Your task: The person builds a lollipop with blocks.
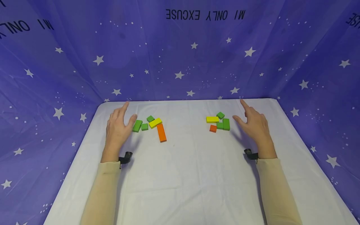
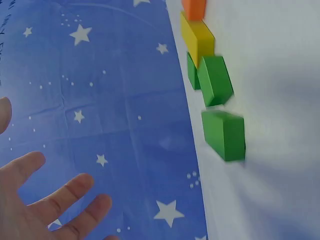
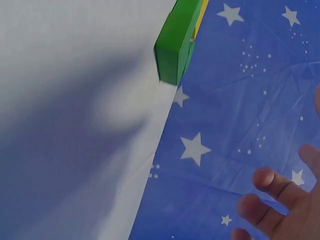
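Note:
My left hand is held over the left side of the table, fingers spread and holding nothing. Closest to its thumb lies a green block; a small green cube, another small green block, a yellow block and a long orange block lie beyond it. On the right, my right hand is also empty with fingers extended. Beside its thumb a green block touches a green cube. Around them are a yellow block, a small green block and an orange-red cube.
A white cloth covers the table. Behind it and along both sides hangs a purple-blue curtain with white stars and printed letters. Each wrist wears a small black camera, such as the left camera.

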Demonstrator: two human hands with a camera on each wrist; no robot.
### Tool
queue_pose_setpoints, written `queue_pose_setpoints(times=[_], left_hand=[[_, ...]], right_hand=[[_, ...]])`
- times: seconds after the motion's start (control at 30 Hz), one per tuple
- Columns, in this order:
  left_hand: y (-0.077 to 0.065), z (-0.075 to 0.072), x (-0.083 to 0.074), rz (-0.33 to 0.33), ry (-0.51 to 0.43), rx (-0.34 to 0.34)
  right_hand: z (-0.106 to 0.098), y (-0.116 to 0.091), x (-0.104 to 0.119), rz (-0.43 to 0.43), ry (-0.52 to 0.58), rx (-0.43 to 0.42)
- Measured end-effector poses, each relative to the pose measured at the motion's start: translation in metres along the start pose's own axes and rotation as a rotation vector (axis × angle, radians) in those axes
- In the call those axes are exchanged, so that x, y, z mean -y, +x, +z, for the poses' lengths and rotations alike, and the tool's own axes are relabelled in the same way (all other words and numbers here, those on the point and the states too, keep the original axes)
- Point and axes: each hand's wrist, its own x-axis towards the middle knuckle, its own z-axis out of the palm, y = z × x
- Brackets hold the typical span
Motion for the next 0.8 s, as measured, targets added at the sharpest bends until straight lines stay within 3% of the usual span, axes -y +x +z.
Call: queue_pose_setpoints(times=[0.17, 0.53, 0.8], left_hand=[[-0.002, 0.004, -0.005, 0.006, -0.041, 0.001], [-0.005, 0.013, -0.014, -0.011, -0.132, 0.082], [-0.005, 0.026, -0.018, -0.029, -0.236, 0.156]], right_hand=[[0.003, 0.000, 0.007, 0.013, 0.081, 0.027], [0.010, -0.001, 0.021, -0.037, 0.226, 0.060], [0.024, 0.001, 0.025, -0.016, 0.437, 0.177]])
